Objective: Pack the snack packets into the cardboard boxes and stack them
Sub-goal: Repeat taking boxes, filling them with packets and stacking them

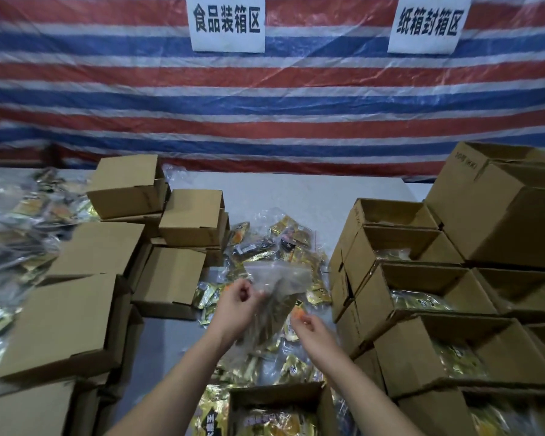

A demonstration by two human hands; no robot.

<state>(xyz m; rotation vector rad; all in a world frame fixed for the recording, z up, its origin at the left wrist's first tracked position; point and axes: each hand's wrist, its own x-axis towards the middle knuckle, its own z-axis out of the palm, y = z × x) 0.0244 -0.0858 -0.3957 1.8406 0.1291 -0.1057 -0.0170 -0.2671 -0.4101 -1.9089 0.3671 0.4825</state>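
Clear plastic bag [276,286] of snack packets is pinched between curled fingers of left hand [236,305] and right hand [312,332].

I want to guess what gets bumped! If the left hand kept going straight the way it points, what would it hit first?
Probably the clear bag that the left hand already pinches; just beyond lies the pile of snack packets. Depth is hard to judge.

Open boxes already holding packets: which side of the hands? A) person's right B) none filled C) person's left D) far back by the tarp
A: the open boxes stacked at the person's right show gold packets inside; the boxes on the left are closed.
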